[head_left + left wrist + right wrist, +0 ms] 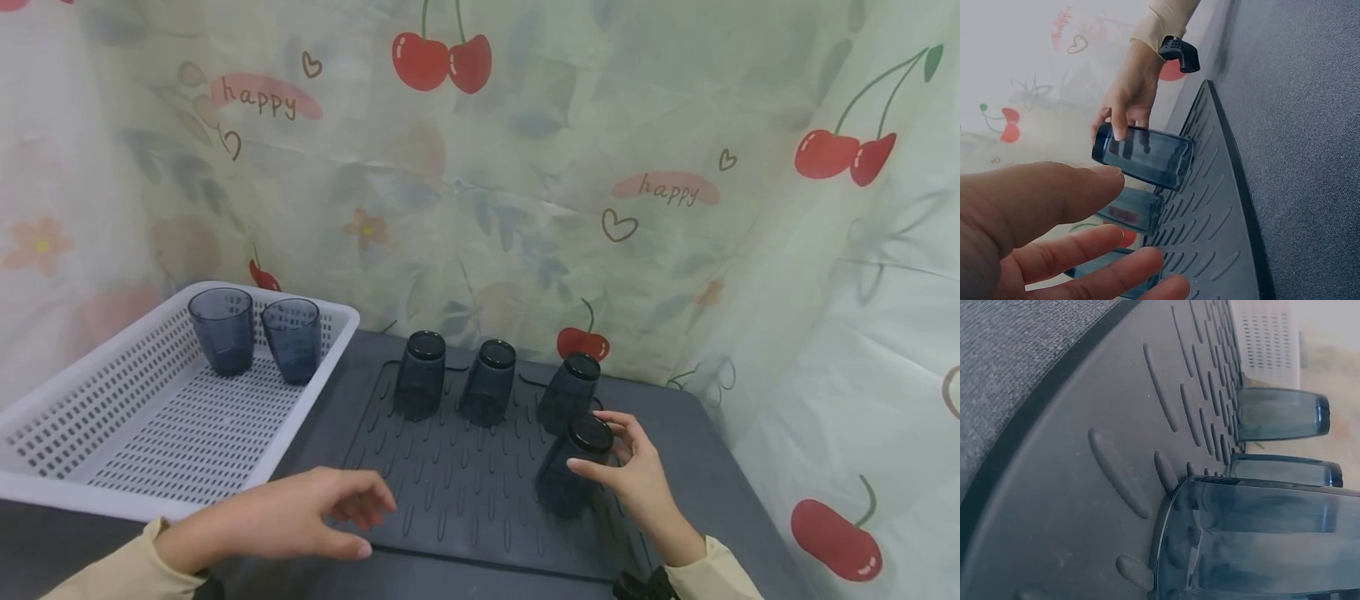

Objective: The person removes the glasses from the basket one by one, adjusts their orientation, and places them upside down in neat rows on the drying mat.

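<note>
Pinching an upside-down, blue-tinted clear tumbler (562, 489) near its base, the bare right hand (637, 475) appears in the head view over a dark grey ridged mat (457, 500) on the dark grey counter (697, 450); some fingers disappear behind the glass. Three matching inverted tumblers (487, 387) stand behind, the rightmost partly covered by the held one. The bare left hand (322, 512) hovers with thumb and fingers apart. A white perforated plastic basket (318, 371), cut off at left, holds two upright blue-tinted tumblers (292, 342). "happy" reads twice on the pale cherry-printed curtain (480, 275).

From the left wrist, the left fingers, spread and partly cropped, block two tumblers; sideways curtain lettering is faint. A black device (1179, 53) circles the right wrist.

From the right wrist, the nearest tumbler runs out of frame; the fingers' state cannot be told there.
</note>
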Demonstrator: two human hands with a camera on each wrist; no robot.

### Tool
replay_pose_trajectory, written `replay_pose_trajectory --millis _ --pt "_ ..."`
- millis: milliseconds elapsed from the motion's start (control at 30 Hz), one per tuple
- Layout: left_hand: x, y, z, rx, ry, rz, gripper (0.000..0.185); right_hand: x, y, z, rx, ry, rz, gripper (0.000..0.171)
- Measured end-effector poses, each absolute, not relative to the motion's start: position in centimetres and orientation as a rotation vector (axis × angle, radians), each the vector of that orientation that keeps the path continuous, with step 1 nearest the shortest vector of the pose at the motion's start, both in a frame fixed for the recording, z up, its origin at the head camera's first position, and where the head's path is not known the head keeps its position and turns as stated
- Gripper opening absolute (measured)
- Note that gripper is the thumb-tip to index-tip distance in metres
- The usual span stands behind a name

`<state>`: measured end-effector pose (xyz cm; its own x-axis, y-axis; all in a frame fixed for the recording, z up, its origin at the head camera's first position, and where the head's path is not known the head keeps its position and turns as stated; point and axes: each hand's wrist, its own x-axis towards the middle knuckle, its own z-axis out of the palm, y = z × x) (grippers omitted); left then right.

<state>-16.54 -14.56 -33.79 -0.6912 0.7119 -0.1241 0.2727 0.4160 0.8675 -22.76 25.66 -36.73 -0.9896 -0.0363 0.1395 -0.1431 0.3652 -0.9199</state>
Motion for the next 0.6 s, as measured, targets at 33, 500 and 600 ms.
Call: replay_pose_trajectory --millis 33,500,600 --pt "-16.53 -14.57 -33.77 0.833 2.193 1.216 0.030 -22.77 25.67 -36.75 0.168 -2.516 1.712 0.075" --pt "-16.57 -14.43 -33.96 0.854 2.197 1.214 0.030 -23.21 25.97 -37.08 0.176 -2.582 1.692 0.076" --pt "-16.61 -14.37 -33.81 0.848 2.196 1.214 0.030 -23.25 26.19 -37.23 0.210 -2.570 1.687 0.076"
